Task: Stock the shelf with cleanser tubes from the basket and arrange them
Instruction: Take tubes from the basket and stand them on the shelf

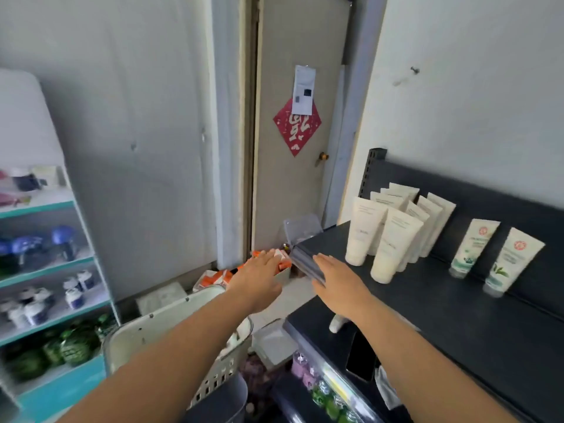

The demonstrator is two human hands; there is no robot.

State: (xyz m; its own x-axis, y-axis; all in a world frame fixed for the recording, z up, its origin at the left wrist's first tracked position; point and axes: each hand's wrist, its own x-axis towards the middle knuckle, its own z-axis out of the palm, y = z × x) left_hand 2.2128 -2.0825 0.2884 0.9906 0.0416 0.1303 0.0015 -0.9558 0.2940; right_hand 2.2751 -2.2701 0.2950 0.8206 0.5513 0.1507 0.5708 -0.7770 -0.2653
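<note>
Left grip (pixel 259 277) flat, fingers straight, palm down, nothing held. Right grip (pixel 341 285) the same: fingers straight, empty, over the front left corner of the dark shelf (pixel 442 315); cannot tell whether it touches.

Cream tubes (pixel 393 236) stand cap-down in a tight cluster just right of and beyond right grip, in rows running back. Two green-label tubes (pixel 474 248) stand further right, side by side, apart from the cluster.

Basket (pixel 158 326) sits below the left forearm, on the near side of left grip; something white shows inside, too hidden to name. White rounded end (pixel 337 325) pokes out under the right wrist.

Orange packs (pixel 219 276) lie low, under and beyond left grip. Door (pixel 299 184) with red diamond paper (pixel 296 126) stands beyond both grips. Teal rack (pixel 45 271) of jars far left of left grip.
</note>
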